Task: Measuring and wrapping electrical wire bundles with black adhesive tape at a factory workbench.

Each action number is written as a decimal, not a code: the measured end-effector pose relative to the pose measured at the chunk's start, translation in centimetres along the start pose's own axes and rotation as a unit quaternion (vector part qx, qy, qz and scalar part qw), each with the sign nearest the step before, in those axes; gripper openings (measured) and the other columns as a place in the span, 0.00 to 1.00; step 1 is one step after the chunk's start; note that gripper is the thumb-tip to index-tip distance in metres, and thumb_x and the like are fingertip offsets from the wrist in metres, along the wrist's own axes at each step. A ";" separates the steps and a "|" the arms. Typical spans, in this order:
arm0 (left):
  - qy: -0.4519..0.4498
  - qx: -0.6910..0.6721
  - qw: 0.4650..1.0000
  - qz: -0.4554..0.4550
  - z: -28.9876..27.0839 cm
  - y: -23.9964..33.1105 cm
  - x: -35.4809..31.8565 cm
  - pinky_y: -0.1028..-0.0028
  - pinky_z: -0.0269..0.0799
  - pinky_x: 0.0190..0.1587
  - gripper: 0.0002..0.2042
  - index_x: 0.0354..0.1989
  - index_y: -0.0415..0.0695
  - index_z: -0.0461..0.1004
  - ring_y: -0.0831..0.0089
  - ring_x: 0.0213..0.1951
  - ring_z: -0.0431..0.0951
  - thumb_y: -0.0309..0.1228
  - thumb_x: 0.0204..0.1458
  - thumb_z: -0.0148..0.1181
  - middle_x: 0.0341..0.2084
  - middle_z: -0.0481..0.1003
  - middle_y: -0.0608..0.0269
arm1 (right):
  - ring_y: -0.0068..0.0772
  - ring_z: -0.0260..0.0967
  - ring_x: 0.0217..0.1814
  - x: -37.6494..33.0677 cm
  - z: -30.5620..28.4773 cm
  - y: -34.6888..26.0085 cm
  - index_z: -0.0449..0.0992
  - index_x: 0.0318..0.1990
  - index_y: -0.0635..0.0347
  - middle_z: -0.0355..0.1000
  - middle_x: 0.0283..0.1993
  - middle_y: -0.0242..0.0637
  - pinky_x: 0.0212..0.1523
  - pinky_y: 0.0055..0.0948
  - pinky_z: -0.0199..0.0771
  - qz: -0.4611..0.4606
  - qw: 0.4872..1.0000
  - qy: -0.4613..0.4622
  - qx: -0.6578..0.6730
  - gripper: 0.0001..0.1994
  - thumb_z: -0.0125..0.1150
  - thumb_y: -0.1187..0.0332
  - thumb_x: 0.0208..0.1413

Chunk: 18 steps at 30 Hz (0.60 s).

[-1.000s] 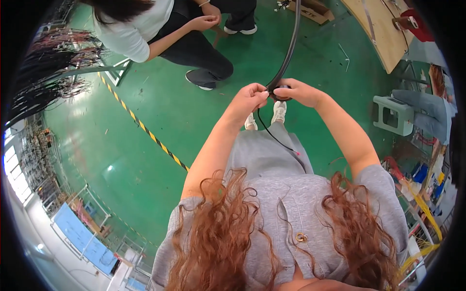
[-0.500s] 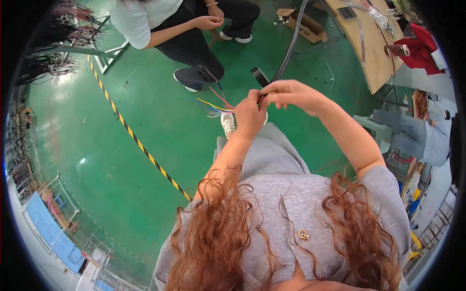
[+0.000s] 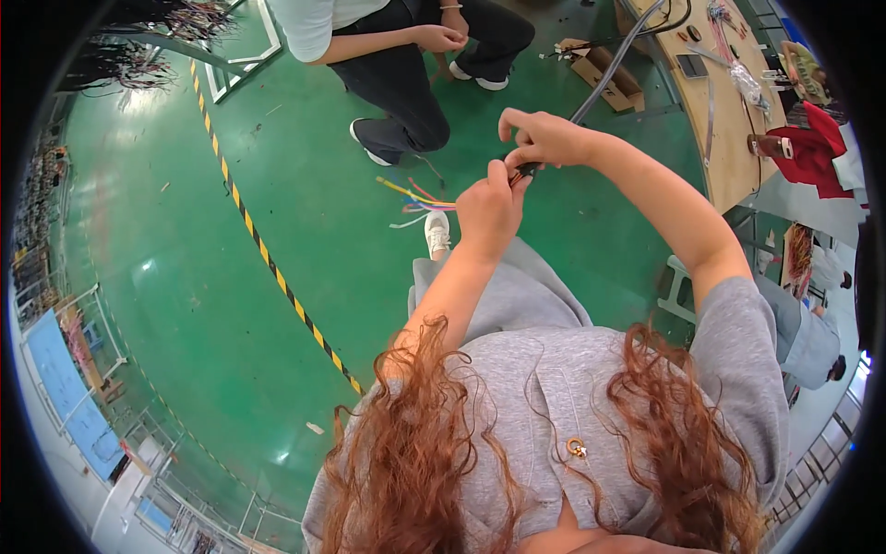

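Note:
Several coloured wires, yellow, red, blue and white among them, fan out to the left of my left hand. That hand is closed around the bundle, its thumb and index finger pinching where the wires meet a dark wrapped end. Just right of it, my right hand bends over the same spot, thumb and fingers closed on the black cable. From there the cable runs up and right towards a table. A roll of black tape seen earlier is out of sight now, perhaps hidden by my right hand.
A person in dark trousers sits ahead, hands together. At the right stands a wooden table with a phone and tools; an open cardboard box lies beside it. Yellow-black tape lines the green floor.
Both hands have shifted slightly right, the wires with them. My right hand has turned, its index finger now curled up. The black tape roll has gone from view. The whole view has swung a little.

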<state>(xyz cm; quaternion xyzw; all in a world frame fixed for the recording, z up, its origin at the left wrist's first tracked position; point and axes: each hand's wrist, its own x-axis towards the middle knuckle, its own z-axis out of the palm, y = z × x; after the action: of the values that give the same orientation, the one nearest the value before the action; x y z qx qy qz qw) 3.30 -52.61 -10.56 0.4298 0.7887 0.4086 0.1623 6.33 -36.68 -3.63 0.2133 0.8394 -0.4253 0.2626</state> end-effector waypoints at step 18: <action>-0.138 -0.070 0.987 -0.035 -0.9 -1.3 3.3 0.65 0.67 0.28 0.08 0.32 0.45 0.75 0.58 0.26 0.73 0.33 0.46 0.54 0.21 0.74 0.57 | 0.24 0.69 0.33 -1.8 12.5 4.7 0.68 0.34 0.64 0.70 0.31 0.34 0.36 0.26 0.68 0.053 0.842 0.220 0.489 0.15 0.49 0.58 0.55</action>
<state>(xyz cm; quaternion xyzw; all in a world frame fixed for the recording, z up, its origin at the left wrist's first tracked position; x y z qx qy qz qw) 0.10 -50.83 -10.72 0.4422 0.7428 0.3935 0.3129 13.69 -44.70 -11.55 0.4465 0.5452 -0.7080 -0.0451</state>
